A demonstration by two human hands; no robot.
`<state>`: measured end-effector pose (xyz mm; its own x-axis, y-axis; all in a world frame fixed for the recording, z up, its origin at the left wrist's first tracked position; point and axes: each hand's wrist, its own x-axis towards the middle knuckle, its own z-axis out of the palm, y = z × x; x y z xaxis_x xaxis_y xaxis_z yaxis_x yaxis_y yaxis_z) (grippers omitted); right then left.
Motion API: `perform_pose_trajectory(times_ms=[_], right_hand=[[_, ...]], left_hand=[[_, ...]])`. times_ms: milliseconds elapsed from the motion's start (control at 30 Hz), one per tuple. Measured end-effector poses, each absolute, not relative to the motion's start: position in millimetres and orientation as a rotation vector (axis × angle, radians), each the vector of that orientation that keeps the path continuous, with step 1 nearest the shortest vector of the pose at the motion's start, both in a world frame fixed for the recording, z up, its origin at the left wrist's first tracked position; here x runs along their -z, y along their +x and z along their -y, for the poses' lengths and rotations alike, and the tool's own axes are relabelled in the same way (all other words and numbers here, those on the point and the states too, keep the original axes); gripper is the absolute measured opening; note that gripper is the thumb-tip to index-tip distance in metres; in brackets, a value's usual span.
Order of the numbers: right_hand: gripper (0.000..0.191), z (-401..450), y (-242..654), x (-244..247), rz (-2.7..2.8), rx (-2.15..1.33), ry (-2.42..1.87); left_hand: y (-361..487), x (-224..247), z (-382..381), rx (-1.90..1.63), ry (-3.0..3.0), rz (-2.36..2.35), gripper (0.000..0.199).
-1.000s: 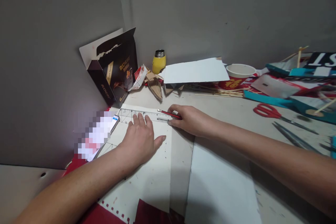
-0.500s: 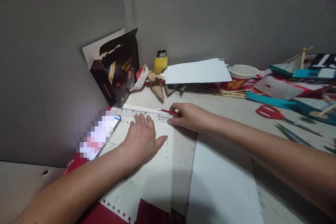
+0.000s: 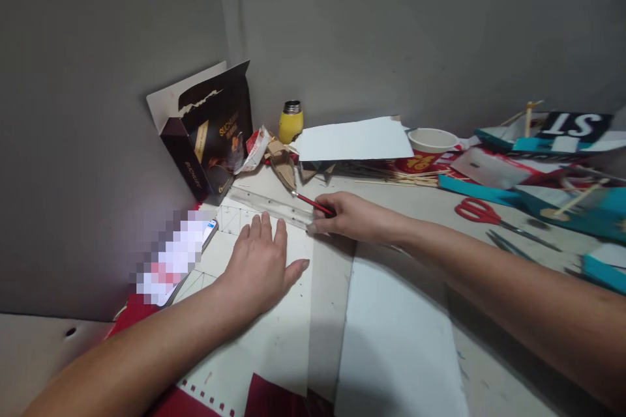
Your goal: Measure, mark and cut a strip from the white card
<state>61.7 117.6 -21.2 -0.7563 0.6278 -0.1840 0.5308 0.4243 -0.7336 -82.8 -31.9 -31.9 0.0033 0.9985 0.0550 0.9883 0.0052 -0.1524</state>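
Observation:
My left hand [image 3: 261, 264] lies flat, fingers spread, on a white sheet of paper [image 3: 274, 352] with a row of punched holes along its near edge. Thin pencil lines form boxes and diagonals on the sheet, just beyond my fingertips and beside my wrist. My right hand [image 3: 349, 216] pinches the right end of a clear ruler [image 3: 267, 201]. A red and black pencil [image 3: 313, 203] is also tucked in that hand, pointing left. The ruler lies beyond my left fingers, near the sheet's far edge; whether it touches the paper I cannot tell.
A phone [image 3: 188, 251] with a blurred screen lies left of the paper. At the back stand a dark box [image 3: 215, 137], a yellow bottle [image 3: 291, 124] and a red cup [image 3: 430, 150]. Red-handled scissors [image 3: 479, 212] lie right, near cardboard scraps and sticks. White board [image 3: 396, 339] lies in front.
The ruler has shifted away from my left fingers, uncovering the drawn lines beneath it. The pencil now tilts more steeply in my right hand. The whole view has swung slightly right.

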Motion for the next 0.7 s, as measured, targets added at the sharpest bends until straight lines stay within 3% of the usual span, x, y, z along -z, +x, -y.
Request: perform_pose_trajectory(times_ms=[233,333,467,700], right_hand=[[0.039,-111,162,-19,1.938,-1.503,-1.201],[0.036,-94,223,-29,1.574,-1.536,-1.319],[0.04,-62,285,-26,1.427,-1.489,-1.469],[0.051,-18,314,3,1.568,-1.616,-1.563]], left_hand=[[-66,15,50,0.125,-2.503,1.721,0.06],[-48,18,54,0.029,-2.748,1.457,0.065],[-25,26,55,-0.214,-2.91,1.34,0.072],[-15,32,69,-0.273,-2.906,1.3,0.078]])
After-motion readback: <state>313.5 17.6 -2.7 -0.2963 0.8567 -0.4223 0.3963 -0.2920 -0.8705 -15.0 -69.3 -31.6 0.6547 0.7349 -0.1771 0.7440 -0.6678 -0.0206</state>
